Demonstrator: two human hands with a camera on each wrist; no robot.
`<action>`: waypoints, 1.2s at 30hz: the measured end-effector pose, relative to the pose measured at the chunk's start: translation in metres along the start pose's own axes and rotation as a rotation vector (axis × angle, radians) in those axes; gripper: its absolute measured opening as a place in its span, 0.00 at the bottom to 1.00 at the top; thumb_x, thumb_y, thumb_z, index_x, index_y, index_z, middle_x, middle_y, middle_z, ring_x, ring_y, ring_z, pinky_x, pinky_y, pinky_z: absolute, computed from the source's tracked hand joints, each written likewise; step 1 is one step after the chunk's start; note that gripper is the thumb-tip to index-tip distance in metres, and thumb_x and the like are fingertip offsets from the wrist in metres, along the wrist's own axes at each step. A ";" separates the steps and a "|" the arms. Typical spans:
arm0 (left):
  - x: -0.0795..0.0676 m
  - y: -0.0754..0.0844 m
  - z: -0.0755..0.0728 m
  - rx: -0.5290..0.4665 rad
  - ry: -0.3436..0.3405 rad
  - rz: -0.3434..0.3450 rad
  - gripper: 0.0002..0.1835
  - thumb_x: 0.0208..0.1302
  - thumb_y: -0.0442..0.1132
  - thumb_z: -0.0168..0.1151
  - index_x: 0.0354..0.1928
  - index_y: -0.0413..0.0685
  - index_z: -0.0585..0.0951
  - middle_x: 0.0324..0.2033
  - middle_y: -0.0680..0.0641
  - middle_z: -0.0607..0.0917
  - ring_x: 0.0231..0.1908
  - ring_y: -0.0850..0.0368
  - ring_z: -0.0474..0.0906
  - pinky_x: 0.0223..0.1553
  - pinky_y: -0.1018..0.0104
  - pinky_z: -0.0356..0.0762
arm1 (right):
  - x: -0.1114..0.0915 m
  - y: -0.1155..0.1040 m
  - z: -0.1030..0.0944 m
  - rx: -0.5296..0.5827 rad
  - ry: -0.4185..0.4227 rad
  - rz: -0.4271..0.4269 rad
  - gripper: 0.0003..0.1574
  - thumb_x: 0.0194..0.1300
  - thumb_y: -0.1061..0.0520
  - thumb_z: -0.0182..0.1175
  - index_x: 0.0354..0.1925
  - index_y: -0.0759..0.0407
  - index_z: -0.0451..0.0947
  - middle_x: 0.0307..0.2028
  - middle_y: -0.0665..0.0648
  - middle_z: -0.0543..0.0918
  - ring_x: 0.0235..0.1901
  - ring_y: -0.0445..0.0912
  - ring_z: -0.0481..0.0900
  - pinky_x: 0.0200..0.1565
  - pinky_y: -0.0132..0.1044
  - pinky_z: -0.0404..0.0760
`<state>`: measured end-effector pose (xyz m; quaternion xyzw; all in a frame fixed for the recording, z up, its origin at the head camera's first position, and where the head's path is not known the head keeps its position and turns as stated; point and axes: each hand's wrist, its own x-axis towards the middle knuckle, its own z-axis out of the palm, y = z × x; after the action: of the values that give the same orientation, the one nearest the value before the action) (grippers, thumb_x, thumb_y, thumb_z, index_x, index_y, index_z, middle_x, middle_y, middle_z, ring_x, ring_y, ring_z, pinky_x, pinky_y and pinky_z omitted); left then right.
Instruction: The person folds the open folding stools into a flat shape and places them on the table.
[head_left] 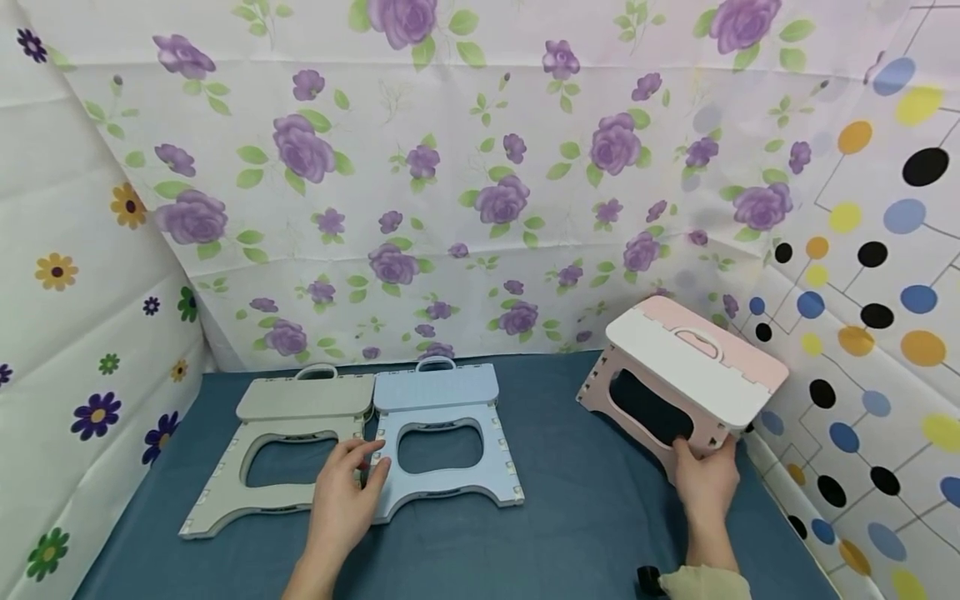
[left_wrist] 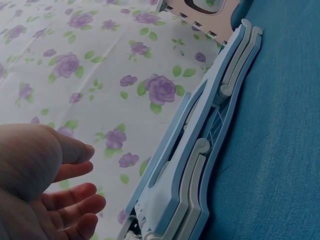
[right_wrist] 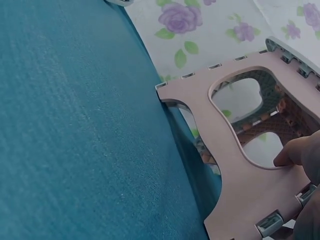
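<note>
On the right, a pink folding stool (head_left: 660, 354) stands unfolded and tilted, with a white and pink top and a pale carry handle. My right hand (head_left: 705, 483) grips the near side panel of it, a finger at the edge of the panel's opening (right_wrist: 240, 160). A light blue folding stool (head_left: 438, 390) lies folded flat in the middle. To its left lies a grey-green folding stool (head_left: 303, 400), also folded flat. My left hand (head_left: 345, 492) hovers around where these two meet, fingers loosely bent and holding nothing; in the left wrist view it is apart from the blue stool.
A dark blue cloth (head_left: 570, 525) covers the table. Behind it hangs a white sheet with purple flowers (head_left: 502, 200). A flowered sheet (head_left: 90, 333) borders the left side, and a sheet with coloured dots (head_left: 862, 350) borders the right, close to the pink stool.
</note>
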<state>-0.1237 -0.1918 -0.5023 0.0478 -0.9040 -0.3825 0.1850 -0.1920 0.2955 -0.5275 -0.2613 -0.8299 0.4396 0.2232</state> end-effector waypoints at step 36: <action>-0.003 0.001 0.006 -0.012 -0.016 0.029 0.15 0.65 0.42 0.69 0.53 0.51 0.86 0.51 0.50 0.79 0.40 0.57 0.78 0.29 0.65 0.72 | 0.003 0.008 -0.012 0.024 -0.414 -0.223 0.44 0.72 0.57 0.56 0.75 0.63 0.43 0.65 0.75 0.63 0.60 0.65 0.68 0.51 0.62 0.72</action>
<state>-0.1233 -0.1864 -0.5060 0.0305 -0.9037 -0.3857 0.1836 -0.1854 0.3085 -0.5278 -0.0696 -0.8764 0.4664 0.0982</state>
